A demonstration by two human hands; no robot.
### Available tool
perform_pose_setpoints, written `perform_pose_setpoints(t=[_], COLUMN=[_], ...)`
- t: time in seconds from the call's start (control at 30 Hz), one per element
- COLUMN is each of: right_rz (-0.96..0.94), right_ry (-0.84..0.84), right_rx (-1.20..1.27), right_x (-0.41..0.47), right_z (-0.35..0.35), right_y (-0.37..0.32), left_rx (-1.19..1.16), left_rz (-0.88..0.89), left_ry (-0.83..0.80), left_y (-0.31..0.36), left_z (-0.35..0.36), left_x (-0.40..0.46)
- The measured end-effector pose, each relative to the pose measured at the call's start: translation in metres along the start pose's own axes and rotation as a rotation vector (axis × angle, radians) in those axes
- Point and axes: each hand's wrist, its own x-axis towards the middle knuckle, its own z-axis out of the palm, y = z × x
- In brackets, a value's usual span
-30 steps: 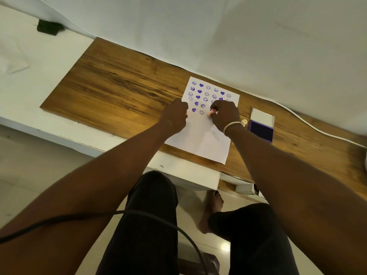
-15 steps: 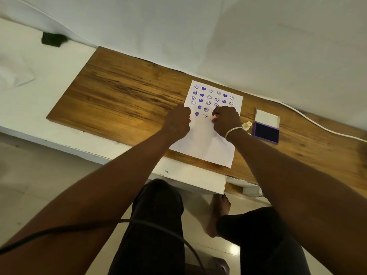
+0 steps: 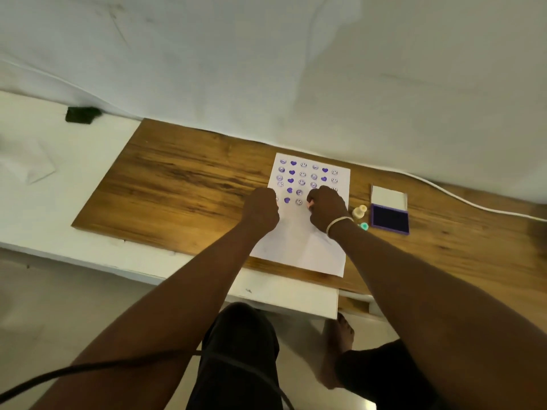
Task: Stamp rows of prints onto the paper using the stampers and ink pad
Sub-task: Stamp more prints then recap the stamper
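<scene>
The right hand (image 3: 325, 210) pinches a small pink stamper (image 3: 310, 204) and holds it down on the white sheet of paper (image 3: 299, 247), in the fifth row of purple prints. The left hand (image 3: 262, 210) is a curled fist resting on the paper's left edge. If that fist slips, the paper may slide and the print may smear. The paper's long side runs away from the person. The purple ink pad (image 3: 390, 218) lies open, to the right.
</scene>
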Motion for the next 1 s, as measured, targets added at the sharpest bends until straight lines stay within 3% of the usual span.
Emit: perform_pose_setpoints(t=[0.13,0.3,0.43,0.53,0.6,0.67,0.87,1.0], right_rz=[0.022,0.147,0.227,0.255,0.287,0.333,0.362,0.332], right_ry=[0.017,0.293,0.348,0.305,0.257,0.206,0.008,-0.019], right_rx=[0.077,0.283,0.417,0.59,0.778,1.009,1.277,1.193], right_x=[0.002,0.008,0.007,-0.001,-0.011,-0.019,-0.052,-0.057], right_z=[-0.013,-0.068,-0.106,-0.121,-0.128,-0.13,-0.14,-0.142], right_y=[0.0,0.013,0.036,0.049,0.055,0.055,0.067,0.075], left_rx=[0.015,0.021,-0.109,-0.49,-0.84,-1.043,-1.25,-1.171], left_rz=[-0.027,-0.015,-0.039,-0.097,-0.136,-0.156,-0.174,-0.137], left_ry=[-0.034,-0.051,-0.001,-0.02,-0.088,-0.149,-0.25,-0.278], left_y=[0.002,0.01,0.031,0.057,0.077,0.093,0.131,0.141], left_z=[-0.003,-0.022,-0.037,-0.045,-0.049,-0.051,-0.046,-0.042], left_x=[0.001,0.003,0.007,0.004,-0.004,-0.006,-0.012,-0.013])
